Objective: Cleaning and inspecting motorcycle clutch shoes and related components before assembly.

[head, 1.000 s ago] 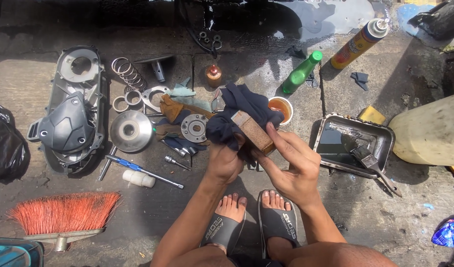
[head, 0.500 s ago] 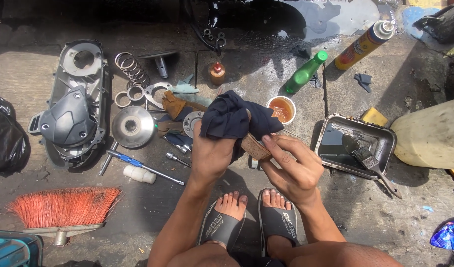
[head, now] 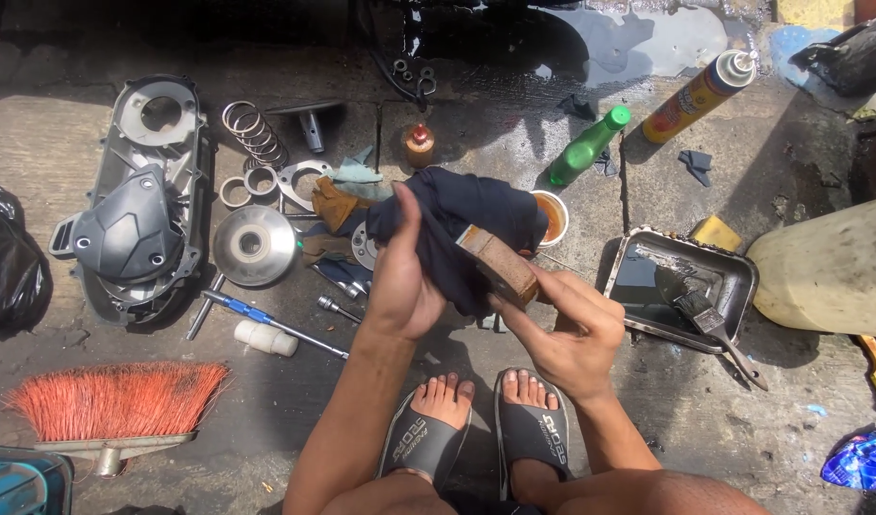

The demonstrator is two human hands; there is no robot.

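Left hand [head: 405, 286] grips a dark cloth [head: 462, 229] around a brown brake shoe [head: 500, 265] pinched by right hand [head: 567, 329], beside a metal tray [head: 681, 250] (1 paintbrush [head: 710, 319] inside) and a small cup [head: 552, 215] of orange liquid.

Harsh overhead sunlight, hard dark shadows along the top edge, glare on wet concrete [head: 638, 38]; sharp throughout, slight wide-angle bending at edges.
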